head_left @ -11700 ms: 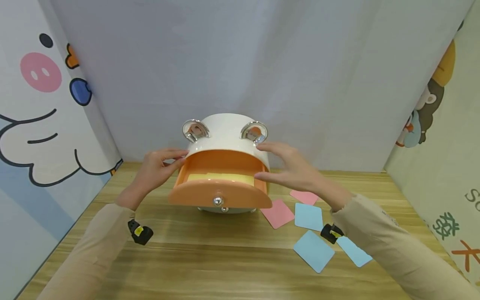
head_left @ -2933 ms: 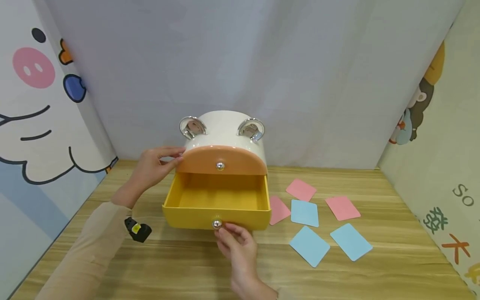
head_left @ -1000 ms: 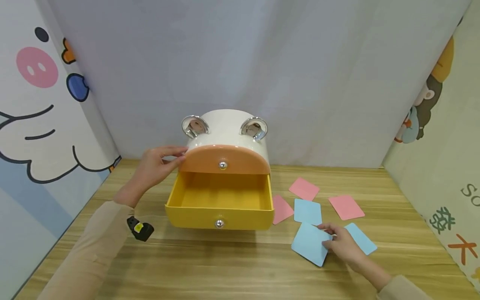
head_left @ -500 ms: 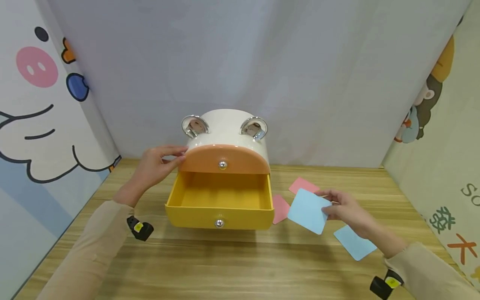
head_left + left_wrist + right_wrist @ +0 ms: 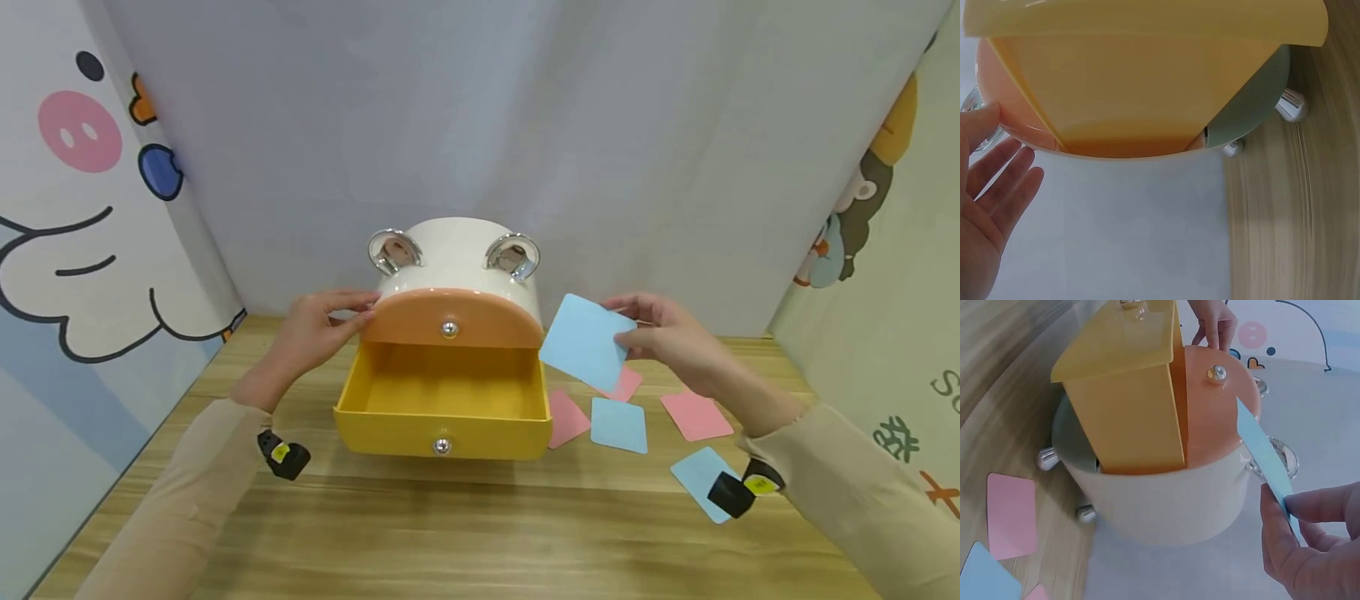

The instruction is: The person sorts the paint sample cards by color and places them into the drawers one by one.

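Observation:
A white, round-topped cabinet [image 5: 457,250] with silver ears stands at the back of the wooden table. Its orange upper drawer [image 5: 450,321] is closed. The yellow lower drawer [image 5: 442,400] is pulled out and looks empty. My left hand [image 5: 337,312] rests with straight fingers against the cabinet's left side, as the left wrist view also shows [image 5: 991,206]. My right hand [image 5: 637,329] pinches a blue card [image 5: 583,342] in the air just right of the cabinet, above the drawer's right corner. The right wrist view shows that card [image 5: 1263,456] edge-on beside the orange front.
On the table [image 5: 450,533] to the right of the drawer lie three pink cards [image 5: 567,417] [image 5: 696,415] [image 5: 626,385] and two blue cards [image 5: 618,425] [image 5: 693,475]. Cartoon-printed panels wall in the left, back and right sides.
My right hand picked the blue card off the table and raised it up and left to beside the cabinet. Before that it pulled the yellow drawer out. The left hand stayed put.

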Motion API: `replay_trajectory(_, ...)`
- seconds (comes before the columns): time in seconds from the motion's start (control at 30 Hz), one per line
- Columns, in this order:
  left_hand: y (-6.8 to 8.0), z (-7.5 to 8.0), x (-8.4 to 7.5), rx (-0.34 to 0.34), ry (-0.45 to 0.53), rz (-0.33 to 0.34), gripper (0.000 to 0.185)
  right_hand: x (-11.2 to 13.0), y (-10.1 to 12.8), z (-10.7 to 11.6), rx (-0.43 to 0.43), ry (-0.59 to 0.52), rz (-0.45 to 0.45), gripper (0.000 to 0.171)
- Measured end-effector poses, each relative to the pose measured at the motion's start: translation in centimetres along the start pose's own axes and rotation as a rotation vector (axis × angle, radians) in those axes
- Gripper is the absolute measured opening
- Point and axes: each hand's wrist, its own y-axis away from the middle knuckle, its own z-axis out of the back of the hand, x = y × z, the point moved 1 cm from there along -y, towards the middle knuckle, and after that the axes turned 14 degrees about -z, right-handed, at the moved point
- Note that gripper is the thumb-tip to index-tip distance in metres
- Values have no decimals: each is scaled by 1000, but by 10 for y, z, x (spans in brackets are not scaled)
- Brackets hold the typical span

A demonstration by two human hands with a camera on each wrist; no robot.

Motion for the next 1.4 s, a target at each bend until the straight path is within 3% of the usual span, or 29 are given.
replay_trajectory(0.5, -2, 0, -2, 5, 12, -16, 26, 31, -27, -74, 146, -13, 73, 38)
replay_trajectory(0.8, 0, 0, 0, -4, -8, -19, 26, 30, -39, -113, 174, -23, 85, 33)
replay_trajectory(1.03, -2, 0, -3, 10, -1, -4, 27, 31, -44, -134, 187, 65, 111, 32)
replay_trajectory(1.4, -2, 0, -2, -1, -4, -17, 25, 34, -52, -158, 133, -25, -19, 35)
